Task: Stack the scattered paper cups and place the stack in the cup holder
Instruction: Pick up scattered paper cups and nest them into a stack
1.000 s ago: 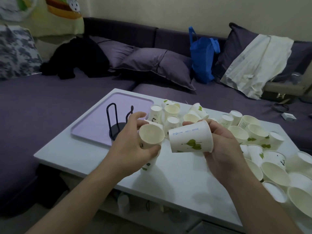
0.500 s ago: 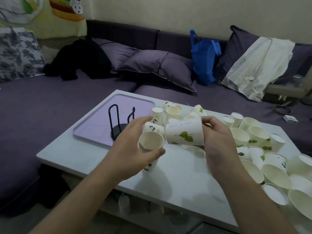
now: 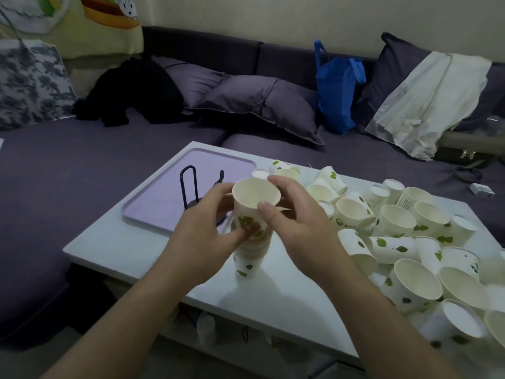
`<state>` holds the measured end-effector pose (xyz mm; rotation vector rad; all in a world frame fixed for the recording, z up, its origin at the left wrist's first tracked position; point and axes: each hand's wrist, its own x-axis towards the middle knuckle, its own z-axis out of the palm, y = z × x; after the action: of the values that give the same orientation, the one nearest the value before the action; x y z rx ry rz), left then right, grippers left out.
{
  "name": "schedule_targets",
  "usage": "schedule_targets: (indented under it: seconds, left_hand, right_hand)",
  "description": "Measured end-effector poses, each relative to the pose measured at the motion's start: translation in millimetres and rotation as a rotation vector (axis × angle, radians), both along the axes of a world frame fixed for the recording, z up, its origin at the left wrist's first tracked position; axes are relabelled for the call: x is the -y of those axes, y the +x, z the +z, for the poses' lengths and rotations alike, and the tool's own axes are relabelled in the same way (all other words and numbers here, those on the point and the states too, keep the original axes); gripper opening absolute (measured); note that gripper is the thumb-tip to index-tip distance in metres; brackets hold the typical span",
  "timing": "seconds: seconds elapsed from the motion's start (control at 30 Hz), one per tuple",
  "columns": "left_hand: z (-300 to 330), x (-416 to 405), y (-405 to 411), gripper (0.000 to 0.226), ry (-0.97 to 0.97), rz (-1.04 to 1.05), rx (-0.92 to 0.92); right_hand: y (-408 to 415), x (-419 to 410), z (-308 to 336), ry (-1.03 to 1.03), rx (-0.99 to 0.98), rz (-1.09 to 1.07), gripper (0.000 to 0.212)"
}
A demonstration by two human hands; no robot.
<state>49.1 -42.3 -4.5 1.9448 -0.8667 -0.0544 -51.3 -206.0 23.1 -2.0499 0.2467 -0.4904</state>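
Observation:
A stack of paper cups [image 3: 250,257] with green leaf prints stands upright above the white table [image 3: 136,242], mouth up. My left hand [image 3: 207,231] grips the stack's side from the left. My right hand [image 3: 295,217] pinches the rim of the top cup [image 3: 255,194], which sits partly nested in the stack. The black wire cup holder [image 3: 191,187] stands on the lilac tray [image 3: 164,192] just behind my left hand, with no cups in it. Several loose cups [image 3: 396,222] lie scattered over the table's right half.
A purple sofa wraps around the table's far and left sides, with cushions, a blue bag [image 3: 337,94], a black garment [image 3: 131,91] and a white cloth [image 3: 431,102] on it. The table's front edge runs below my forearms.
My right hand turned its sideways cup upright and brought it left onto the cups in my left hand. The two hands have closed together around one stack.

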Motion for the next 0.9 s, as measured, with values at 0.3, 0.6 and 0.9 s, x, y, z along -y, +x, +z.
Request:
schedule_targets:
  seconds: [0.3,0.6,0.9]
  left_hand:
    - [-8.1,1.1,-3.1,0.082,0.103,-0.027,-0.097]
    - [-11.3,5.8,-7.4,0.072,0.112,-0.046,-0.160]
    - [-12.1,29.2,37.3,0.031,0.073,0.220,-0.391]
  right_hand:
    - [-7.0,1.2,-12.3,-0.084,-0.146,-0.011,0.061]
    - [-10.3,7.2,-20.2,-0.127,-0.216,-0.007,0.059]
    - [-9.8,55.3,-25.3,0.096,-0.120,-0.339,0.007]
